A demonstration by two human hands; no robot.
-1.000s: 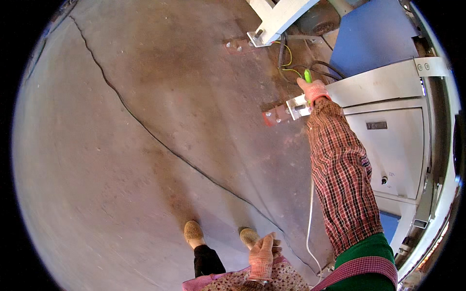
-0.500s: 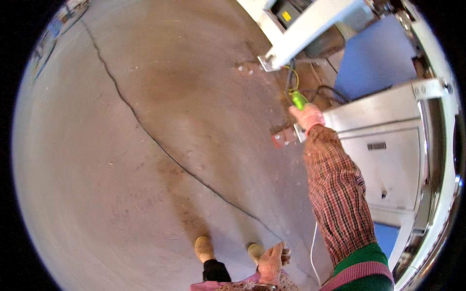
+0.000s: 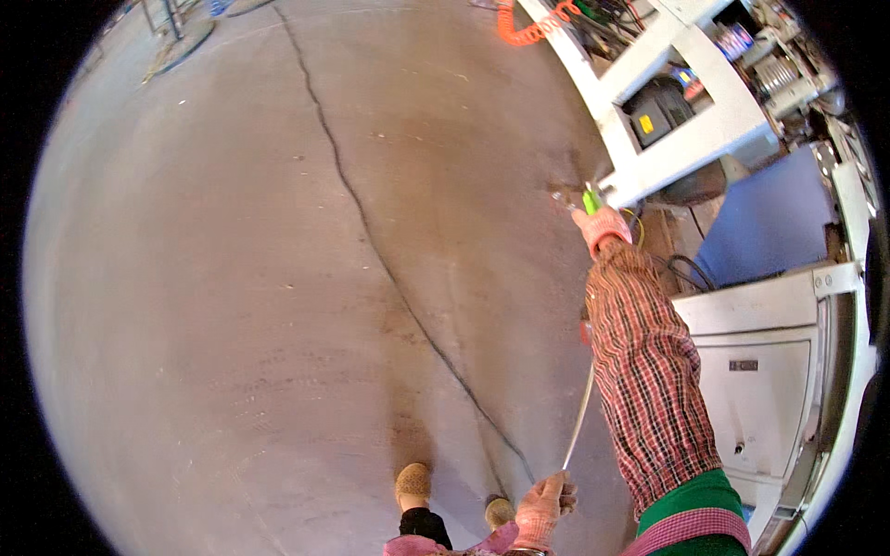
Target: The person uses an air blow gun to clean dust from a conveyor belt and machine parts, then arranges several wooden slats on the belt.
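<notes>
My right hand (image 3: 604, 227), in a pinkish work glove, reaches out to the far right, wrapped round a bright green handheld tool (image 3: 591, 198). The tool's exact kind is hard to make out, and my fingers hide part of it. A pale thin hose (image 3: 580, 419) rises from my left hand (image 3: 542, 508) and disappears behind my right forearm. That left hand, also gloved, is near my body at the bottom, its fingers closed where the hose meets them. The tool sits close to the foot of a white machine frame (image 3: 640, 190).
A dark cable (image 3: 399, 287) snakes along the grey floor (image 3: 232, 324). On the right stand a white cabinet (image 3: 751, 398), a slanted blue panel (image 3: 765, 227) and a machine with an orange coiled hose (image 3: 528, 35). My shoes (image 3: 413, 482) show at the bottom.
The view has shifted, showing more of the machine. My right hand has carried the green tool farther forward, to the frame's foot. The pale hose, loose before, now runs to my left hand.
</notes>
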